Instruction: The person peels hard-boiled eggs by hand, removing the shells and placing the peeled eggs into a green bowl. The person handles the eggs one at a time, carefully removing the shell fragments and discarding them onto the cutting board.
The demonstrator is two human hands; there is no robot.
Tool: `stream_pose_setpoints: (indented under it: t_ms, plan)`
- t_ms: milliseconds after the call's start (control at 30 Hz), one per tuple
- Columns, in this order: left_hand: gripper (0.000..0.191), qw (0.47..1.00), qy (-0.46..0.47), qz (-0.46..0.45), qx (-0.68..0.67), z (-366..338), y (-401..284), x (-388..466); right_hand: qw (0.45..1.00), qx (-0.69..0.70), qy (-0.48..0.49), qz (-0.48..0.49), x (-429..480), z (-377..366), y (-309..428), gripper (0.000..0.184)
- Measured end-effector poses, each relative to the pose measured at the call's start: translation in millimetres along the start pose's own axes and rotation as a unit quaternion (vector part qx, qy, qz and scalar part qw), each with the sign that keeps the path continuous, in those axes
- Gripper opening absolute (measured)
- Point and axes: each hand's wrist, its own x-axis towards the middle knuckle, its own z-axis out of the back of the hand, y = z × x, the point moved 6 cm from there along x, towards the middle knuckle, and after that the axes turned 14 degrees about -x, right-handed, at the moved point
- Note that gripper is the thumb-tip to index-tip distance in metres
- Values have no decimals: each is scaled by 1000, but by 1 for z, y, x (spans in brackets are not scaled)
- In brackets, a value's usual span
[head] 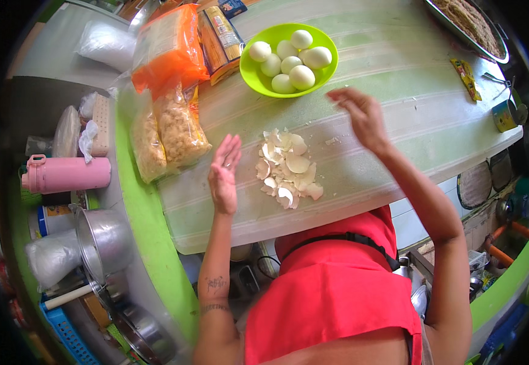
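Observation:
A heap of broken eggshells (289,169) lies on the table with a clear plastic cover (360,159), between my two hands. My left hand (225,175) is held upright beside the heap on its left, fingers extended, with nothing in it. To the right of the heap and above the table is my right hand (360,114), slightly blurred, its fingers loosely spread and holding nothing visible. Beyond the heap stands a lime-green plastic bowl (257,85) with several peeled-looking white eggs (302,77). A few small shell bits (332,141) are scattered right of the heap.
Plastic bags of light brown crumbly food (182,132), an orange package (168,50) and a pasta-like packet (221,39) stand at the left. A metal basin (497,54) of brown food, a yellow sachet (466,80) and an opened tin can (506,116) are at the right.

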Motion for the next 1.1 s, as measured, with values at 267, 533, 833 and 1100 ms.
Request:
stream_pose_setpoints:
  t_ms: [267, 533, 833, 1100]
  plan:
    - [74, 919, -39, -52, 389, 8, -28, -81, 851, -470, 170, 160, -46, -30, 9, 72]
    - [80, 908, -35, -97, 406, -3, -26, -96, 943, -297, 98, 112, -91, -111, 90, 83]
    - [126, 859, 24, -132, 493, -59, -8, -86, 983, -130, 130, -12, -60, -26, 50, 64]
    - [118, 847, 5, -139, 512, -56, 4, -86, 973, -176, 100, 106, -103, -105, 89, 80]
